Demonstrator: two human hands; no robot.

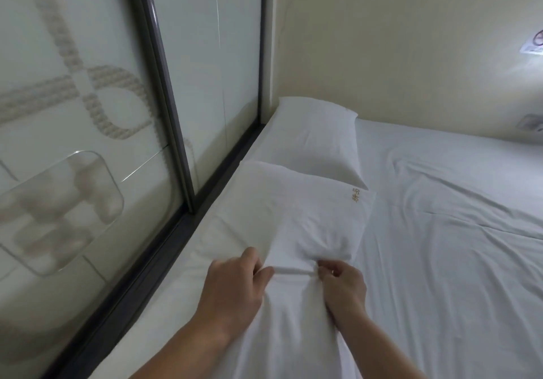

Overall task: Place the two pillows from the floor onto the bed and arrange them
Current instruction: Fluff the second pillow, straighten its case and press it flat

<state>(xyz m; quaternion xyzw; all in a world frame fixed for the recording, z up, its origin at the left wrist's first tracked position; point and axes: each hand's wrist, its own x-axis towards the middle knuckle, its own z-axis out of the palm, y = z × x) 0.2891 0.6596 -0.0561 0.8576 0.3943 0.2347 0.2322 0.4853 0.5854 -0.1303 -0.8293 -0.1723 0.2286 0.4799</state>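
**Second pillow being straightened on the bed**

Two white pillows are seen lying on the bed (440, 231), both beside a frosted glass partition (88, 114) that runs along the bed's edge. The far pillow (314, 140) is set against the wall at the end of the partition. The near pillow (296, 217), marked with a small gold emblem, is laid just in front of it, touching or slightly overlapping it.

The near pillow's closest edge is pinched by both hands: the left hand (235, 281) on the partition side, the right hand (342, 284) on the side away from it, with a strip of fabric drawn taut between them.

Placement appears finished; the arranging step is judged to be in hand. Next, the case would likely need to be smoothed, the pillow squared to the partition, and the grip released.
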